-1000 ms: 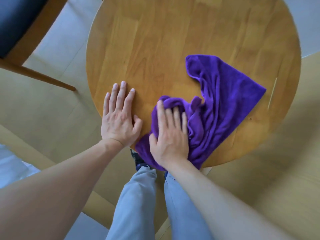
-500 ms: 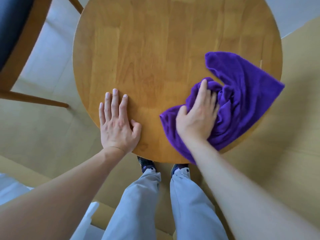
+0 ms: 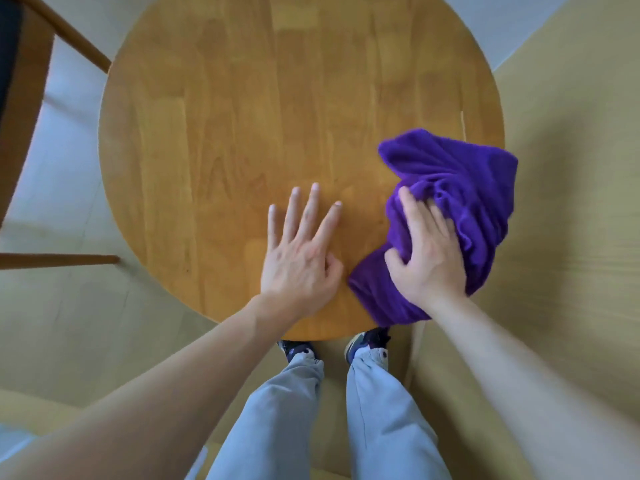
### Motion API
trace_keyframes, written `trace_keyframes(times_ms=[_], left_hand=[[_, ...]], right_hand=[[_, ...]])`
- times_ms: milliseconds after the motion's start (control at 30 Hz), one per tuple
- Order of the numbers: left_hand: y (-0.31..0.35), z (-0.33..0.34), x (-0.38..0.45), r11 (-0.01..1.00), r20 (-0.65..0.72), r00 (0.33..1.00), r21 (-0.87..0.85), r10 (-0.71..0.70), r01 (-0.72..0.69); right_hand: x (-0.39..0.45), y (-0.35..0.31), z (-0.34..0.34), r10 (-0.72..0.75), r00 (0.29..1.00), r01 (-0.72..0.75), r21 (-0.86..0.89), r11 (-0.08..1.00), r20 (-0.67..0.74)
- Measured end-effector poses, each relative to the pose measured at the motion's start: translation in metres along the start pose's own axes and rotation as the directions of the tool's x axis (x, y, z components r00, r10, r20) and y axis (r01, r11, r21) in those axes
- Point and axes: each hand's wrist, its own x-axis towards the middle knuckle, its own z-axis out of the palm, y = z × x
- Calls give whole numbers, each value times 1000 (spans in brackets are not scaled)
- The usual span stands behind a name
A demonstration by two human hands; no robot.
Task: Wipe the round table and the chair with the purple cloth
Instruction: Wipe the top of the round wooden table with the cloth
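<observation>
The round wooden table (image 3: 277, 116) fills the upper middle of the head view. A crumpled purple cloth (image 3: 467, 174) lies on its near right part and hangs a little over the rim. My right hand (image 3: 429, 258) is on top of the cloth's near end, thumb and fingers dug into the bunched folds and gripping it. My left hand (image 3: 298, 258) rests flat on the bare wood just left of the cloth, fingers spread and straight. The chair (image 3: 24, 98), a wooden frame with a dark seat, shows at the far left edge.
A chair leg or rail (image 3: 59, 260) sticks out at the left, close to the table rim. My legs in grey trousers (image 3: 277, 410) and my shoes stand under the near edge. The floor around is pale tile and beige matting.
My right hand has swept the cloth from the near middle of the table toward its right rim, bunching it up. My left hand has stayed flat on the wood.
</observation>
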Motion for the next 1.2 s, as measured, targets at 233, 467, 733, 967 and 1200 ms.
trace_keyframes(times_ms=[233,467,733,967,1200], left_hand=[[8,12,3,999,0,1000,28,-18,18],[11,11,5,999,-23,999,21,-46,46],[10,11,4,998,-23,998,35,-56,56],[12,10,3,997,-8,998,42,-57,58],[11,12,4,998,-2,998,33,-57,57]], right_hand=[[-29,-70,36,182,981,-180,34,983,-69],[-15,34,2,-277,957,281,-47,959,81],[10,-16,10,404,889,-384,132,914,-214],[-26,-7,10,-150,988,150,-12,989,33],[54,84,-41,-203,974,208,-49,977,100]])
